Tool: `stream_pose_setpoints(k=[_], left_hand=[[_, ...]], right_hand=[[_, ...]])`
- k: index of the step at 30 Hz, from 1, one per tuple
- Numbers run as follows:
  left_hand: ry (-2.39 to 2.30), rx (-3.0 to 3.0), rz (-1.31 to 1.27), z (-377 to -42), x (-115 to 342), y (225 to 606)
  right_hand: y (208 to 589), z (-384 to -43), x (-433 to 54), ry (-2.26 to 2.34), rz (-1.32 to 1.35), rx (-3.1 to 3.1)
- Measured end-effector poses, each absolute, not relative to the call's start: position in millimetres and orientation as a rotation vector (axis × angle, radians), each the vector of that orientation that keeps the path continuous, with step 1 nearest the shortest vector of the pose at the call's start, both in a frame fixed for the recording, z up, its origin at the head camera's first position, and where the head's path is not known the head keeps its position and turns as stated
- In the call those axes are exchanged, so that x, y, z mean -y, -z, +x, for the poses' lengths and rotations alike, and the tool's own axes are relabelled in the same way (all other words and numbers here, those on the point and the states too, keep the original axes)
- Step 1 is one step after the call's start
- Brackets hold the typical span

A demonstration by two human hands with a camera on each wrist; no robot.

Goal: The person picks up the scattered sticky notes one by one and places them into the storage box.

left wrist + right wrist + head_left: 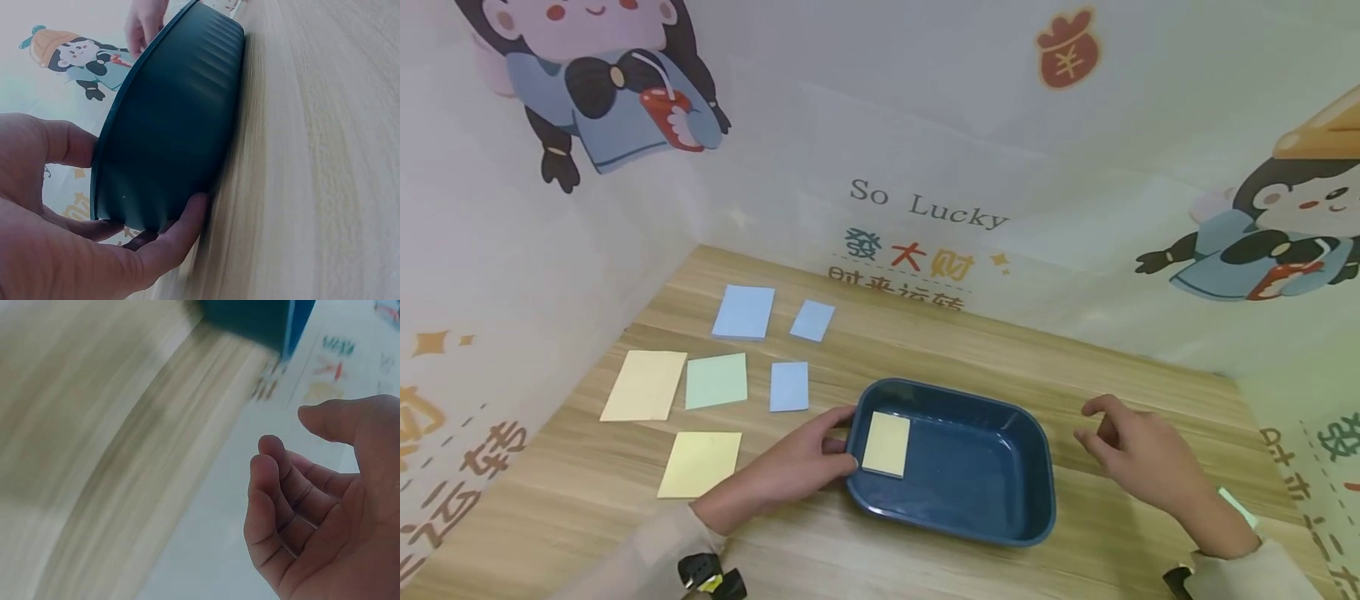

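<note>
A dark blue rectangular tray (955, 508) stands on the wooden table. My left hand (801, 454) holds its left end. In the left wrist view, fingers (181, 234) touch the tray's outer wall (169, 125). A small pale yellow sticky note pad (886, 444) lies inside the tray, by the left wall. To the right of the tray, my right hand (1150, 454) hovers apart from it with loosely bent fingers. Nothing is between its thumb and fingers in the right wrist view.
Left of the tray lie a large blue pad (743, 312), two small blue pads (812, 320), a cream pad (643, 385), a green pad (717, 381) and a yellow pad (700, 464). A pale green piece (1237, 507) shows behind my right wrist. Printed cloth walls (925, 125) border the table.
</note>
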State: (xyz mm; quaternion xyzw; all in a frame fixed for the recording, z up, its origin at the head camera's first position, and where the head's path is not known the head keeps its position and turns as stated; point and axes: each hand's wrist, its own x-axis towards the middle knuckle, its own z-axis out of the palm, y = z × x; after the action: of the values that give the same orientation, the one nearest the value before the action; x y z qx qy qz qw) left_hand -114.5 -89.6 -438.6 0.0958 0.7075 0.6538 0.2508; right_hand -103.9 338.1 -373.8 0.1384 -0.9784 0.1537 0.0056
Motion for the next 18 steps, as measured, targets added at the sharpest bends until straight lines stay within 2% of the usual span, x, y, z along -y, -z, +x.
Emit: stream_pose_setpoints(k=[10,18], left_hand=[[-1.783,-1.942,0.274,-114.3,92.8,437.3],[-1.778,-1.947,0.269,-114.1,90.2,437.0]], right_hand=[[383.5,-103.4,-419.8,-0.536,0.125,3.222],[393.9,-89.1,-478.0,-0.512,-0.070,3.349]])
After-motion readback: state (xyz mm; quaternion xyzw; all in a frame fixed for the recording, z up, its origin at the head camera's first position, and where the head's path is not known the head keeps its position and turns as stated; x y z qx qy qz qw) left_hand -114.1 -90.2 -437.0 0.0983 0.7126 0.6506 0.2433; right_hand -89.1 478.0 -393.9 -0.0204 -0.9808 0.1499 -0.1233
